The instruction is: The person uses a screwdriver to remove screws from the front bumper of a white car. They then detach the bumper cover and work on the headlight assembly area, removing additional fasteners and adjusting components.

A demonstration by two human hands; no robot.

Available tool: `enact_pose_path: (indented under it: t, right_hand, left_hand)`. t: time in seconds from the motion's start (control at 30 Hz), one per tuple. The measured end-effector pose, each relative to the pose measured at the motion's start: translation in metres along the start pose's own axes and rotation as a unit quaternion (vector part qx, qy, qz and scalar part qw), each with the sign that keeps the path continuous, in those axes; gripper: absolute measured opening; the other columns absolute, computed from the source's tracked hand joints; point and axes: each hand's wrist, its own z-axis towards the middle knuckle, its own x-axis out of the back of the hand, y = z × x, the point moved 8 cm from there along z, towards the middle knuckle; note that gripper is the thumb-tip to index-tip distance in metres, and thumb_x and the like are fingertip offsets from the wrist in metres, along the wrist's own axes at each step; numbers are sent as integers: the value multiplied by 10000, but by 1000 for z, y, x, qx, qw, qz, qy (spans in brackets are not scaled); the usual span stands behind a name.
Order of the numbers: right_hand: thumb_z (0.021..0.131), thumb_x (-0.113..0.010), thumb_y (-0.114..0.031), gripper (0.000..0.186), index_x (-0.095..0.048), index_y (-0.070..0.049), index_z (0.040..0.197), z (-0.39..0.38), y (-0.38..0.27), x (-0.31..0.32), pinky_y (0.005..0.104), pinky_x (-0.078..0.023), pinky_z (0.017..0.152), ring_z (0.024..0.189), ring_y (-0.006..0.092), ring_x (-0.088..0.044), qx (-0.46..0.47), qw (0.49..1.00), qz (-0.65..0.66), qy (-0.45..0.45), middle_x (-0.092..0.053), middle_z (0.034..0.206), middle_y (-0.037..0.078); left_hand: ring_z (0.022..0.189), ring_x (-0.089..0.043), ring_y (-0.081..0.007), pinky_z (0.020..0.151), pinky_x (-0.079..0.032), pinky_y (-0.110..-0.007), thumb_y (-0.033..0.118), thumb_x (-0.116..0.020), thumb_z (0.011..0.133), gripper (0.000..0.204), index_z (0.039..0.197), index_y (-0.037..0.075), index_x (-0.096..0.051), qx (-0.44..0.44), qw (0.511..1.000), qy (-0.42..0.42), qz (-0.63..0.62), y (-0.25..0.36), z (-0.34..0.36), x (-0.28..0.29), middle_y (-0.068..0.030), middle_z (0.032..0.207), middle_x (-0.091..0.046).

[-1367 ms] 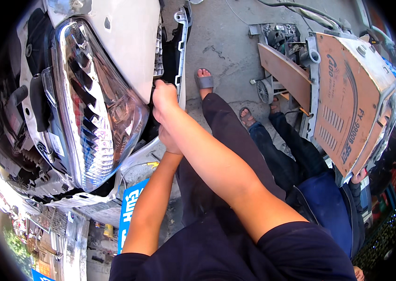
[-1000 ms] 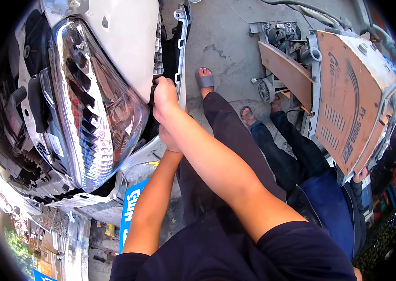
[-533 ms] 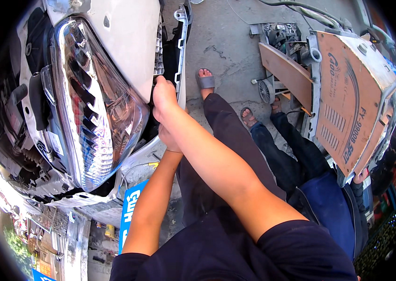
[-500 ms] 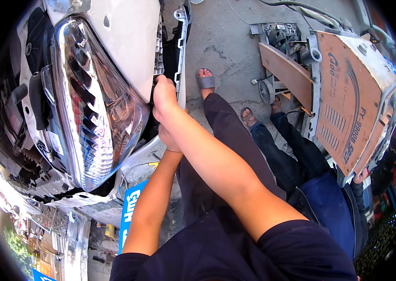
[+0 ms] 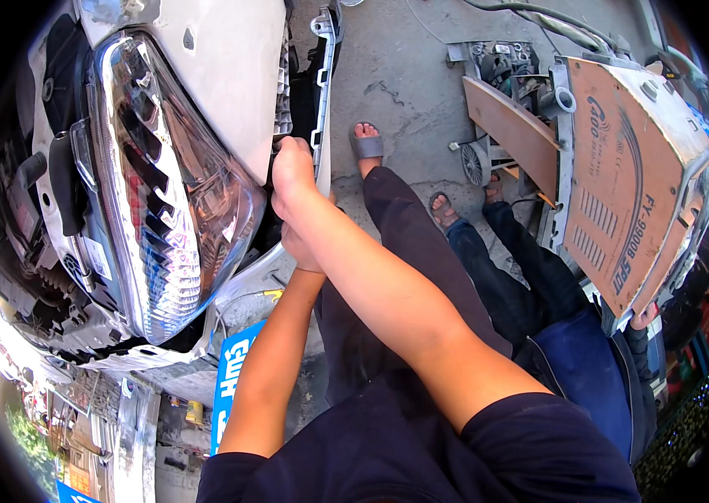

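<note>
Moves hardly at all against the earlier frame: registers only a slight drift of the whole view, with both hands at the same spot below the body panels' gap. Places the right hand [image 5: 294, 172] at the lower tip of the white fender panel [image 5: 233, 75], just below the ribbed bracket [image 5: 281, 92], with fingers curled inward; cannot tell whether clamped on a part, with fingertips out of sight. Places the left hand [image 5: 297, 250] lower, partly behind the right forearm [image 5: 371, 268]; cannot tell whether fingers are together or apart. Locates the slotted edge strip [image 5: 324, 92] to the right of the bracket, well apart from it along the upper run. Finds the headlamp [image 5: 183, 189] left of both hands, beside the fender panel, with the pale bumper cover [image 5: 254, 270] along its lower right side. Rates the work, by judgement, as partway: appears to have the headlamp in place, but leaves the strip's upper run open from the bracket. Cannot confirm any fastening at the hands, with that stretch hidden from view.
</note>
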Motion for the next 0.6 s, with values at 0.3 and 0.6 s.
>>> enact_pose_path:
  t: [0.3,0.6]
  right_hand:
    - [914,-497,-173,336,-507,61,1155,1,-1,0,415,-475,906,1028,289,-564,-5,1000,4,6,-583,1094,221]
    - [923,-475,-195,315,-520,35,1133,3,3,-1,389,-475,886,1008,276,-570,-17,999,45,-18,-582,1102,195]
  left_hand:
    - [643,-640,-275,582,-482,-399,297,-749,758,206,925,177,-744,38,998,29,52,-2,5,1,-48,769,-675]
    - [644,-647,-289,595,-497,-407,271,-752,745,176,867,151,-713,-11,998,63,12,0,1,6,-58,750,-669]
